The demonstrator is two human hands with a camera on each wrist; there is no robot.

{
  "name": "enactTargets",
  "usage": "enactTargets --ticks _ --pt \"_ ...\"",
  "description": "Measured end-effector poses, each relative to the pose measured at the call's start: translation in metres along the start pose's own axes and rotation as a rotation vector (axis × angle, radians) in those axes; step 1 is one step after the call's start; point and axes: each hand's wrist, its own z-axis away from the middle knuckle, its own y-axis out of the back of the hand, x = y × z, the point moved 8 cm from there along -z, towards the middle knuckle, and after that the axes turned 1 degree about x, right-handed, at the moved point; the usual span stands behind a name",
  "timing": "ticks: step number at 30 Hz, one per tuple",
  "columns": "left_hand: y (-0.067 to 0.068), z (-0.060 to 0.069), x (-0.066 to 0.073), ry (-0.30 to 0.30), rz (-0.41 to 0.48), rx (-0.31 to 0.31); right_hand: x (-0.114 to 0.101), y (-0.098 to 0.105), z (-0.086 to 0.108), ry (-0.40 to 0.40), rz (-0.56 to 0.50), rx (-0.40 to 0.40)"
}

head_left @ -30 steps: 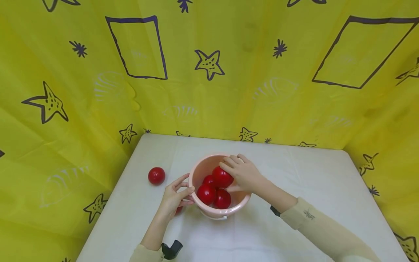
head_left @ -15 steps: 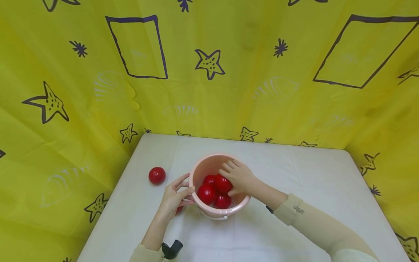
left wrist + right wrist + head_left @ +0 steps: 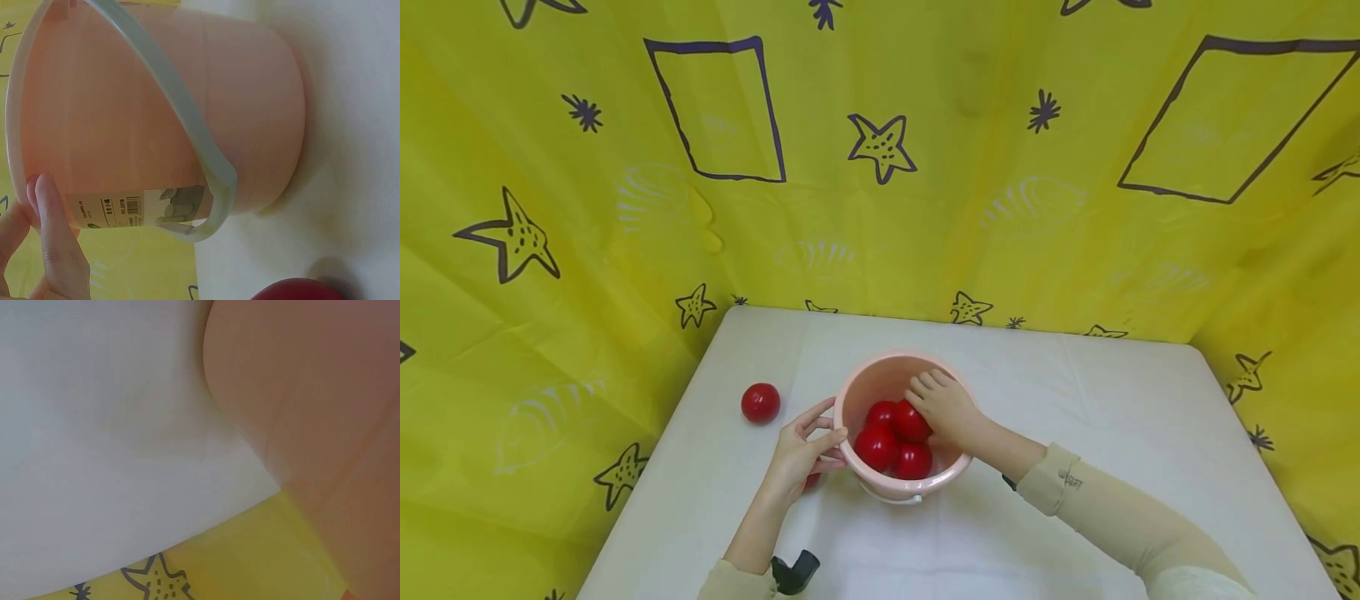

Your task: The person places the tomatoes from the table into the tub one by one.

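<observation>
"What's the biggest thing in here?"

"The yellow curtain (image 3: 940,75), filling the upper part of the frame with its drawn starfish. Below it spreads the white table (image 3: 1097,400), and at its lower centre stands the pink bucket (image 3: 131,125), its pale handle (image 3: 187,115) hanging down the outside."

"And the hands?"

"The left hand (image 3: 801,454) pinches the rim on the bucket's left side, thumb and fingers narrow. The right hand (image 3: 947,408) reaches in from the right, fingers bunched over the upper right ball. I can't tell whether it grips that ball or only touches it; the fingertips are hidden."

"Where are the red balls, then?"

"Four red balls (image 3: 876,447) show clustered inside the bucket. A stray ball (image 3: 761,403) sits on the table toward the left of the frame, and a half-hidden ball (image 3: 812,482) peeks out just below the left hand. Smallest is the label (image 3: 112,209) on the bucket's wall."

"What might go wrong?"

"The bucket's held on one side only, so a hard push from the right could slide or tip it. A slick ball could slip from loose fingers. And if the left hand drops lower, it may knock the half-hidden ball rolling toward the table's edge."
</observation>
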Motion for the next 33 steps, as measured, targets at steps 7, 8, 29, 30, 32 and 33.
enactTargets --ticks 7,8,29,30,32,33 --pt "0.0 0.0 0.0 -0.002 0.002 0.001 0.0 0.0 0.001 0.004 0.021 -0.018" --pt "0.0 0.0 0.0 -0.002 0.006 0.0 0.0 0.0 0.001 0.009 0.016 -0.016" --pt "-0.001 0.0 0.001 0.001 0.015 0.001 0.121 0.011 0.069 -0.587 -1.265 0.214" --pt "-0.001 0.0 0.001 0.0 0.018 0.001 0.123 0.007 0.073 -0.587 -1.319 0.183" --pt "-0.001 0.0 0.001 0.0 0.022 -0.001 0.123 -0.003 0.079 -0.575 -1.422 0.106" --pt "-0.001 0.0 0.001 0.001 0.023 -0.001 0.122 -0.008 0.082 -0.566 -1.46 0.066"
